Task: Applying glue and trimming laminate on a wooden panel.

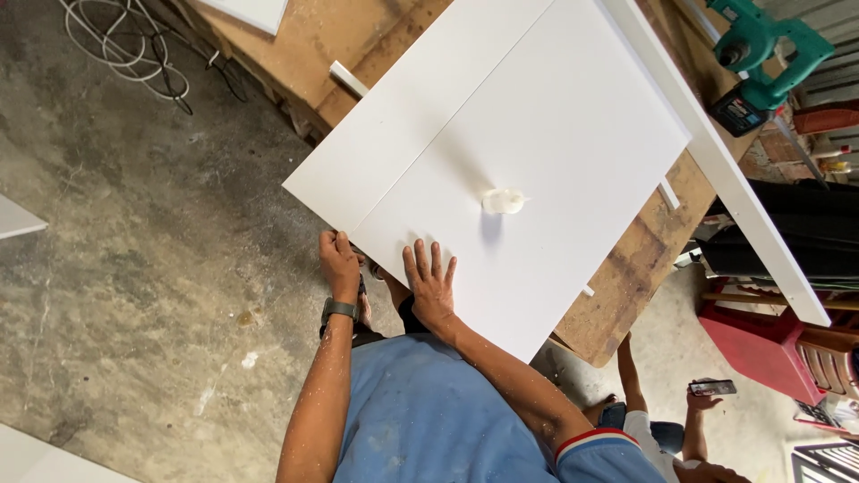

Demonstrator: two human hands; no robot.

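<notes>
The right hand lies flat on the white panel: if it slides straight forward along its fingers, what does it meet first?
Probably the small white lump on the white panel; it lies slightly right of where the right hand points, so the hand might just pass it.

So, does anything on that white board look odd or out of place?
A small crumpled whitish lump sits alone mid-panel on the white board. What it is cannot be told. Nothing looks damaged.

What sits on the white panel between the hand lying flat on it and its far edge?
Only a small white cloth wad lies on the white panel, ahead of the flat right hand. The left hand grips the near edge, unobstructed.
</notes>
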